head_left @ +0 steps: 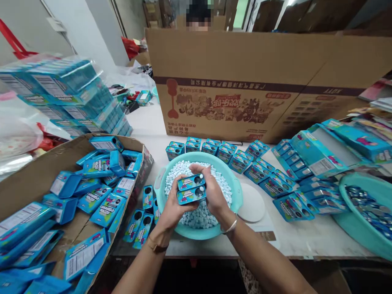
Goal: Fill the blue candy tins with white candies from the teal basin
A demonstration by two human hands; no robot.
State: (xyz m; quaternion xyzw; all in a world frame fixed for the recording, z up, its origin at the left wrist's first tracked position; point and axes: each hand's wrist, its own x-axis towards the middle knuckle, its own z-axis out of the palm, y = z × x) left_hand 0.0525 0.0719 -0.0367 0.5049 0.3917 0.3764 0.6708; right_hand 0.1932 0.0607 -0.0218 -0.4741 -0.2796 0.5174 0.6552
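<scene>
Over a turquoise basin [239, 192] full of pale, pillow-shaped candies [199, 220], I hold two small blue candy boxes [191, 196] side by side. My left hand [175, 208] grips them from the left and below, its fingers partly hidden behind them. Around their right end curls my right hand [214, 192], the thumb beside the round openings. A pale candy shows at each opening. Several more blue boxes with round openings [142, 230] stand left of the basin, and paired boxes [240, 161] curve around its back and right.
A carton [139, 175] of blue packages lies at left, below wrapped stacks [70, 94]. One large cardboard box [245, 61] blocks the back, with a person behind it. At right are display boxes [318, 151] and another basin [344, 204] of shiny blue pieces. A white scale [251, 202] sits nearby.
</scene>
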